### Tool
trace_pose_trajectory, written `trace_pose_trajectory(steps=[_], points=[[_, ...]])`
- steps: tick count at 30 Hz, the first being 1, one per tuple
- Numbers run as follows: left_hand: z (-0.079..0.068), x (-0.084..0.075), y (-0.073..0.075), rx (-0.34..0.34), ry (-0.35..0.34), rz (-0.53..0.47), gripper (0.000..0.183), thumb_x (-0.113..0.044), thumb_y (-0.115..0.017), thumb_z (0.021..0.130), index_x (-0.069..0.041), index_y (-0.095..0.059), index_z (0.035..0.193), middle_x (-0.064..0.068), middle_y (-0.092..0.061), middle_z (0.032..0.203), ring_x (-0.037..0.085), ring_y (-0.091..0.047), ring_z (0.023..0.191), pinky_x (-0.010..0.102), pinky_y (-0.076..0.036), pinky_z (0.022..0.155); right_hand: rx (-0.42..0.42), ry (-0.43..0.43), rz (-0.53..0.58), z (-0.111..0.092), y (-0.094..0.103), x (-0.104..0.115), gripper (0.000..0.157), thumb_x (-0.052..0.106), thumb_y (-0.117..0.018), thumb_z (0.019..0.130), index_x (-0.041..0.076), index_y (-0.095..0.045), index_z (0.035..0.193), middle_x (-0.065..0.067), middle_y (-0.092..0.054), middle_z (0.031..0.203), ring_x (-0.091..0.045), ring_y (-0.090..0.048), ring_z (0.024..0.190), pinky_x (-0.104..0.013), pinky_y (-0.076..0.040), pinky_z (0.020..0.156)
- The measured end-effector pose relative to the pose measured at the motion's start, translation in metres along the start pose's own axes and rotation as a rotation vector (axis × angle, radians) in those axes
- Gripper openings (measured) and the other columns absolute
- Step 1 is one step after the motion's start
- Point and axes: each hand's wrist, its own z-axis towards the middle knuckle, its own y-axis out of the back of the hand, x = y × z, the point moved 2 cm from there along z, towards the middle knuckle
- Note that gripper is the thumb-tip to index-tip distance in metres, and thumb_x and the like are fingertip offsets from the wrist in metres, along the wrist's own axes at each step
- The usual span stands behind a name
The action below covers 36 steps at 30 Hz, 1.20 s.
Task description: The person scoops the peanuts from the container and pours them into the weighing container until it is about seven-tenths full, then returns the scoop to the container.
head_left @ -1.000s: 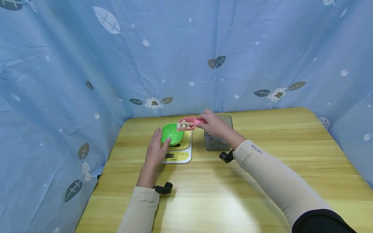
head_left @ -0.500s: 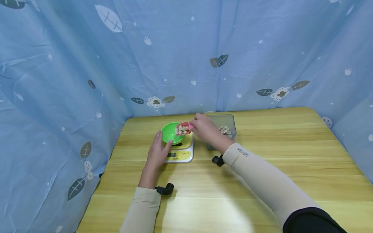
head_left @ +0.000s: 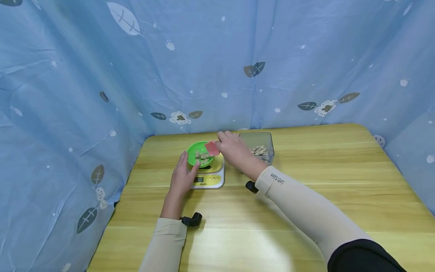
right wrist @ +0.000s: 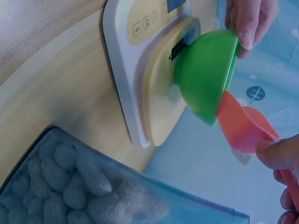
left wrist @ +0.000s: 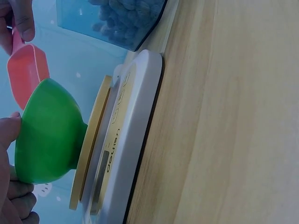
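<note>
A green bowl (head_left: 192,151) stands on the yellow platform of a kitchen scale (head_left: 208,181), with several peanuts (head_left: 202,156) inside it. My left hand (head_left: 181,174) holds the bowl by its near left side, thumb at the rim and fingers along the wall. In my right hand (head_left: 235,152) is the handle of a pink scoop (head_left: 212,149), pinched by thumb and fingers. The scoop is tipped over the bowl's right rim, its lip at the edge in the right wrist view (right wrist: 245,126). Part of the scale's display shows, its digits hard to read.
Right of the scale, partly behind my right forearm, stands a clear grey box (head_left: 251,139) holding more peanuts (head_left: 261,150). The wooden table (head_left: 217,234) extends to the front and right. A blue patterned curtain (head_left: 204,64) hangs behind and at the left.
The scoop, earlier level and filled with peanuts, has moved left and tipped over the bowl. Peanuts now lie in the bowl, which was empty before. My left hand stays on the bowl.
</note>
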Motion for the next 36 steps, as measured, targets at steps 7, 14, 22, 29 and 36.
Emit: trace_pose_trajectory(steps=[7,14,22,29,36], points=[[0.001,-0.003,-0.004,0.004,0.011,-0.011,0.082,-0.053,-0.05,0.098,-0.006,-0.018,0.157,0.009,-0.014,0.165,0.032,-0.019,0.15,0.05,-0.021,0.122,-0.015,-0.029,-0.002,-0.003,0.0,-0.007,0.023,-0.001,-0.066,0.089,0.008,-0.075,0.108,-0.008,-0.062,0.099,-0.022,-0.054,0.081,-0.031,-0.05,0.067],[0.004,-0.01,-0.007,0.006,-0.017,-0.006,0.083,-0.053,-0.05,0.099,-0.006,-0.016,0.158,0.008,-0.009,0.166,0.03,-0.014,0.152,0.048,-0.017,0.123,0.094,-0.161,0.136,-0.003,0.007,-0.02,0.023,0.022,-0.065,0.096,0.009,-0.073,0.112,-0.007,-0.067,0.095,-0.024,-0.057,0.084,-0.035,-0.05,0.074],[0.013,-0.038,-0.001,-0.019,-0.123,-0.013,0.082,-0.054,-0.048,0.099,-0.006,-0.016,0.158,0.003,-0.006,0.166,0.022,-0.004,0.154,0.047,-0.013,0.124,0.115,-0.255,0.417,-0.019,0.035,-0.051,0.015,0.017,-0.061,0.097,0.007,-0.072,0.102,-0.005,-0.069,0.084,-0.025,-0.059,0.082,-0.039,-0.048,0.078],[0.017,-0.074,0.001,0.0,-0.234,-0.037,0.081,-0.058,-0.042,0.099,-0.008,-0.018,0.158,0.001,-0.008,0.166,0.024,-0.006,0.154,0.047,-0.013,0.124,0.173,-0.353,0.456,-0.046,0.059,-0.087,0.024,0.018,-0.062,0.097,0.006,-0.069,0.116,-0.008,-0.07,0.097,-0.024,-0.055,0.083,-0.039,-0.046,0.075],[0.018,-0.105,-0.016,0.071,-0.328,-0.073,0.074,-0.051,-0.044,0.101,-0.011,-0.019,0.158,-0.001,-0.011,0.166,0.02,-0.007,0.154,0.048,-0.015,0.124,0.152,-0.381,0.41,-0.068,0.072,-0.109,0.023,0.014,-0.065,0.094,0.005,-0.07,0.114,-0.01,-0.071,0.104,-0.028,-0.058,0.092,-0.042,-0.046,0.079]])
